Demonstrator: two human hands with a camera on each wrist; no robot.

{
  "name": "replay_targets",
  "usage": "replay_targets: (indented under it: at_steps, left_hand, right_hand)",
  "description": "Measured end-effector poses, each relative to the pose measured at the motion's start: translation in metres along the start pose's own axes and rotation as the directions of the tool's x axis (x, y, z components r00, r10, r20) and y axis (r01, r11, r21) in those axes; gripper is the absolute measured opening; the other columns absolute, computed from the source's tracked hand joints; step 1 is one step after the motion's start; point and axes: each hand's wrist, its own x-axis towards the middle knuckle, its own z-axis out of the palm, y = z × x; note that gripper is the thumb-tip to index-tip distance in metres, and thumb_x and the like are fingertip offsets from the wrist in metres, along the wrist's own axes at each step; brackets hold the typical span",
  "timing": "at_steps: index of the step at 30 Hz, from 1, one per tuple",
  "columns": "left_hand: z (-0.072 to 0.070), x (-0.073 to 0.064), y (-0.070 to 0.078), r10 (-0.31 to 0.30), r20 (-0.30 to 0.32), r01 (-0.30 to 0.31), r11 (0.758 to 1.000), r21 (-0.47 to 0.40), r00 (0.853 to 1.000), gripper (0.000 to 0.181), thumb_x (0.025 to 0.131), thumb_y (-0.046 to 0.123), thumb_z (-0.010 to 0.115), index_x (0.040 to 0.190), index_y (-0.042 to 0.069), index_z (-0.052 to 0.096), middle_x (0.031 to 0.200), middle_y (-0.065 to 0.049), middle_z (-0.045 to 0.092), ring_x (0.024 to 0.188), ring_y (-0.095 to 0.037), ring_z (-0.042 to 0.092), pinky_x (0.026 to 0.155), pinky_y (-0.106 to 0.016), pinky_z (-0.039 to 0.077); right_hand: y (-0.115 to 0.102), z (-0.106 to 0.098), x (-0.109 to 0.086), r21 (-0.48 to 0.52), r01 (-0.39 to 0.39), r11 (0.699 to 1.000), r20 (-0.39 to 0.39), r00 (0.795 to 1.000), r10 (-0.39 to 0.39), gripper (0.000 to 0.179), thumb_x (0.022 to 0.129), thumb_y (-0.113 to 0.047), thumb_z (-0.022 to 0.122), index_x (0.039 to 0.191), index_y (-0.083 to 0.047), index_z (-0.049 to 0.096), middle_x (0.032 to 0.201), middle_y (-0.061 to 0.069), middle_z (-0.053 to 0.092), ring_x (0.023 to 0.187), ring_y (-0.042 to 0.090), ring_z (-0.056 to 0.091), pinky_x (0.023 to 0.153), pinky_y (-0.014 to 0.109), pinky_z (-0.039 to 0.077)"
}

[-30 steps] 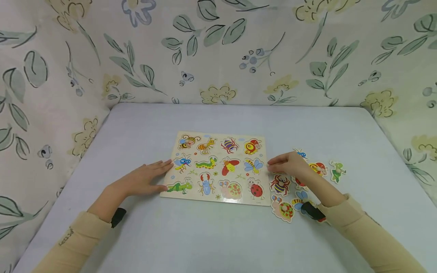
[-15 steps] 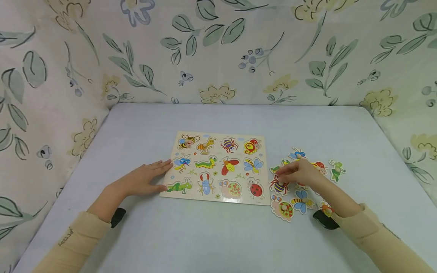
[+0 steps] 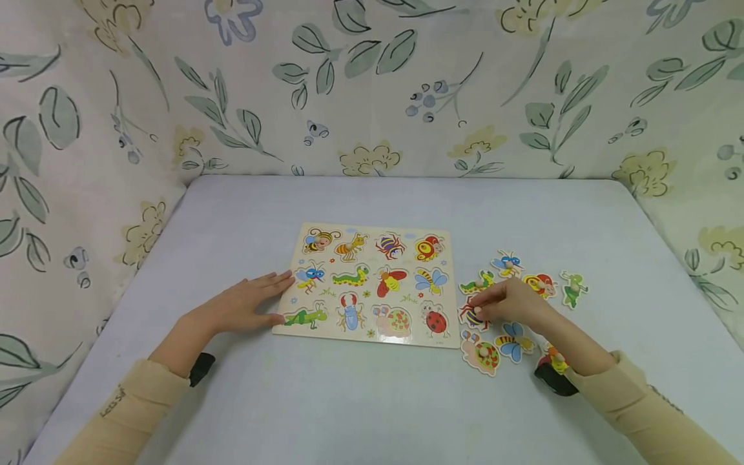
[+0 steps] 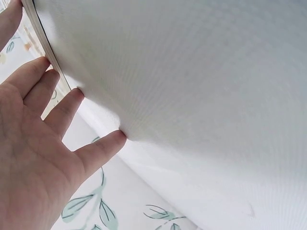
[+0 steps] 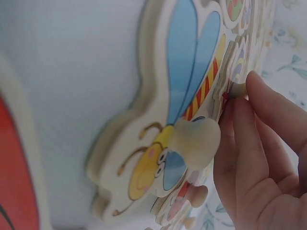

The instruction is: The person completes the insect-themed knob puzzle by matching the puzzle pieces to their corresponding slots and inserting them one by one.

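My left hand [image 3: 247, 303] lies with fingers spread at the left edge of the wooden insect puzzle board [image 3: 372, 336], fingertips touching its side and the table. In the left wrist view the left hand's fingers [image 4: 64, 112] are fairly straight. My right hand [image 3: 511, 302] is over the loose pieces right of the board. Its thumb and fingertips pinch the knob of the spider puzzle piece [image 3: 471, 318], which lies by the board's right edge. The right wrist view shows the fingers [image 5: 249, 148] at that knob, with a striped winged-insect piece [image 5: 146, 165] and its wooden knob [image 5: 204, 143] nearer the camera.
Around the right hand lie a caterpillar piece [image 3: 472, 285], a mosquito piece [image 3: 507, 263], a snail piece [image 3: 481, 355] and a grasshopper piece [image 3: 573, 290]. Another piece [image 3: 556, 357] is partly covered by the right wrist. A floral cloth [image 3: 372, 97] rises behind the white table [image 3: 349, 400].
My right hand has moved from the board's right edge, right and down, onto the spider piece, uncovering the caterpillar and mosquito pieces. The left hand has stayed put.
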Motion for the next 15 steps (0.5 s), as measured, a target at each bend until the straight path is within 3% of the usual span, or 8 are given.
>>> replay_targets:
  at_steps: [7,15]
  left_hand:
    - [0.0000,-0.0006,-0.0007,-0.004,0.000,0.004,1.000,-0.007,1.000,0.080,0.091,0.048,0.064,0.152,0.006,0.032,0.157,-0.012,0.028,0.141,-0.040,0.028,0.105,-0.071,0.022]
    - [0.0006,0.0004,-0.0019,0.000,-0.001,0.000,1.000,-0.003,1.000,0.080,0.091,0.048,0.063,0.152,0.006,0.032,0.157,-0.012,0.028,0.141,-0.040,0.028,0.105,-0.071,0.022]
  right_hand:
    - [-0.0020,0.0062,0.0019,-0.051,-0.006,0.999,-0.038,0.999,0.004,0.020,0.080,-0.008,0.079,0.099,-0.002,0.076,0.094,0.009,0.072,0.074,0.018,0.055,0.061,0.029,0.047]
    - [-0.0045,0.0065,0.0019,-0.082,0.001,0.997,-0.049,0.999,-0.005,0.016,0.079,-0.005,0.078,0.095,-0.002,0.077,0.088,0.006,0.071,0.072,0.018,0.056,0.060,0.030,0.047]
